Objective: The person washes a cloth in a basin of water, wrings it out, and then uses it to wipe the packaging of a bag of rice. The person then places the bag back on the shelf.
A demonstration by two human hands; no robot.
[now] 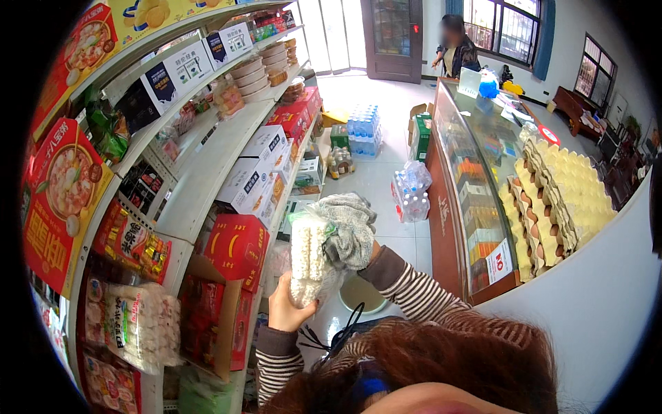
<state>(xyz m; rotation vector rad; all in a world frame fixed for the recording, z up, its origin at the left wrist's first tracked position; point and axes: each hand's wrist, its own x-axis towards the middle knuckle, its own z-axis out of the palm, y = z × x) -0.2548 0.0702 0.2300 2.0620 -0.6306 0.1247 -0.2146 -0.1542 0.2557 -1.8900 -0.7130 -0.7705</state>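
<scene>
My left hand (288,306) grips the lower end of a clear plastic bag of white puffed snack sticks (307,259), held upright in front of me. A bunched grey cloth (347,227) presses against the bag's upper right side. My right hand (374,250) holds that cloth; most of the hand is hidden by it, so the fingers do not show. Below the bag, on the floor, stands a round basin or bucket (362,296) with a pale rim, partly covered by my right sleeve.
Shelves (191,181) run along my left, with boxed goods, a bag of puffed snacks (132,321) and an open carton (227,321). Shrink-wrapped bottles (364,130) and bagged bottles (411,191) stand on the floor. At right, a glass counter (465,134) bears stacked egg trays (556,207); a person (455,49) stands behind it.
</scene>
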